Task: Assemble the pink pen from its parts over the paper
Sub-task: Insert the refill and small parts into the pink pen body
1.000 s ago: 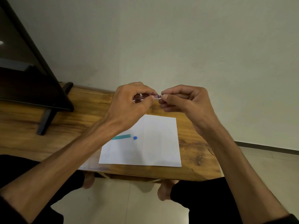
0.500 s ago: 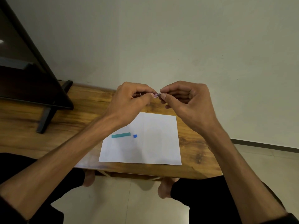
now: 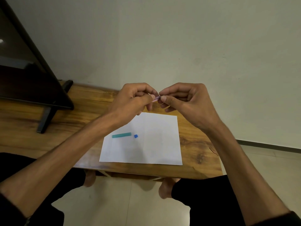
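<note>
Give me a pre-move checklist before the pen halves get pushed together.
1. Left hand grips the pink pen: ok.
2. Right hand pinches its other end: ok.
3. Hands above the paper's far edge: ok.
4. Parts aligned and seated: cannot tell, fingers hide them.
5. Teal piece and blue piece lie on the paper, apart: ok.
6. Any pink parts left over: cannot tell.

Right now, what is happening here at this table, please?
A person is putting a pink pen together. The left hand and the right hand pinch it between them, raised above the white paper on the wooden table. Most of the pen is hidden by the fingers. A teal piece and a small blue piece lie untouched on the paper.
</note>
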